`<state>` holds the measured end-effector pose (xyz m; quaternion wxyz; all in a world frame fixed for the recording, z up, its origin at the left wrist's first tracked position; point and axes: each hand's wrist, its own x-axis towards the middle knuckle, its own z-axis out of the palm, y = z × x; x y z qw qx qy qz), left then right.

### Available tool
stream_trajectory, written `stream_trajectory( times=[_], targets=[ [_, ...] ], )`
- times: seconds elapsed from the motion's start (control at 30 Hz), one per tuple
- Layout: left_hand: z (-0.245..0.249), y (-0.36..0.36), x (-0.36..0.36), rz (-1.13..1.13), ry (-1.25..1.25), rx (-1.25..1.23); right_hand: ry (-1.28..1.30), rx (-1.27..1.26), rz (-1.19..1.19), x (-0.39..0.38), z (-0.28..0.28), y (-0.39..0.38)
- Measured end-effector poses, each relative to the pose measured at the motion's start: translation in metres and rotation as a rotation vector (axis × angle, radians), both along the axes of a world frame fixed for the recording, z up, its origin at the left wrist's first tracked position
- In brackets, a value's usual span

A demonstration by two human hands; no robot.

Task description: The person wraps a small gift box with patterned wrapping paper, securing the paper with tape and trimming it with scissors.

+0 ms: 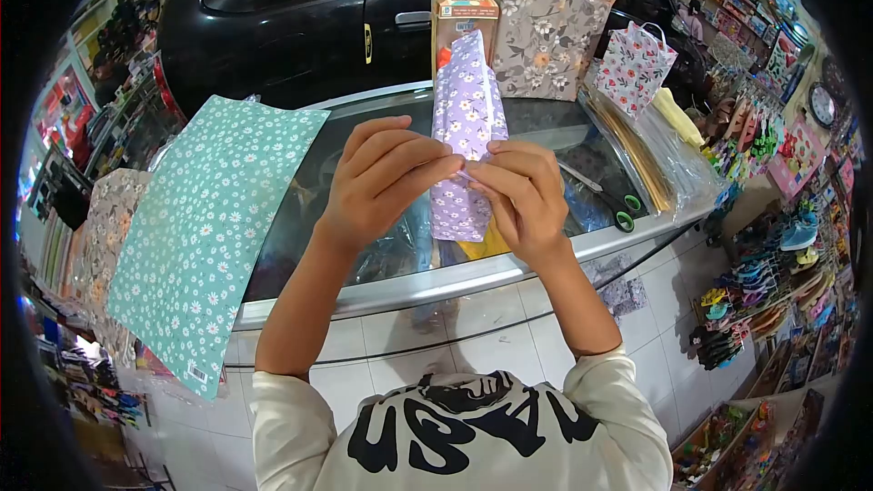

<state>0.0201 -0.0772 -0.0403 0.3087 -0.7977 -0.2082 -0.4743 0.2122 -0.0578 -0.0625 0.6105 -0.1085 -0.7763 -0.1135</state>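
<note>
Purple floral wrapping paper [459, 109], folded into a long narrow shape, stands or lies on the glass counter [373, 255] in front of me. My left hand [386, 173] and my right hand [526, 191] meet over it, thumbs and forefingers pinched together at the tips. A small pale bit shows between the fingertips; I cannot tell what it is. Behind the purple paper is a box [466, 11] with a printed top. Scissors [600, 193] with green and black handles lie right of my right hand.
Green daisy paper [218, 209] covers the counter's left end, overhanging its front edge. At the back right stand a large brown floral package [550, 36] and a small floral gift bag [634, 68]. Plastic-wrapped rolls [641, 159] lie at right. A black car [282, 36] is behind the counter.
</note>
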Motion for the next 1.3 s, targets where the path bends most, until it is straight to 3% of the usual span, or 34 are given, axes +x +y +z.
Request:
stream_trajectory(
  times=[0.77, 0.87, 0.97, 1.07, 1.3],
  targets=[
    [-0.003, 0.002, 0.001, -0.048, -0.017, -0.083, -0.124, 0.099, -0.053, 0.007, 0.006, 0.002],
    [-0.004, 0.005, -0.002, -0.057, -0.026, -0.059, -0.086, 0.026, -0.003, 0.006, 0.007, 0.000],
    [-0.002, 0.005, -0.004, -0.054, -0.030, -0.057, 0.085, -0.277, 0.125, 0.001, 0.010, -0.008],
    [0.001, 0.003, -0.001, -0.051, -0.046, -0.076, -0.026, -0.135, 0.132, 0.009, 0.010, 0.000],
    [-0.001, -0.004, -0.001, -0.020, 0.053, -0.039, -0.048, -0.086, 0.089, 0.013, 0.005, 0.000]
  ],
)
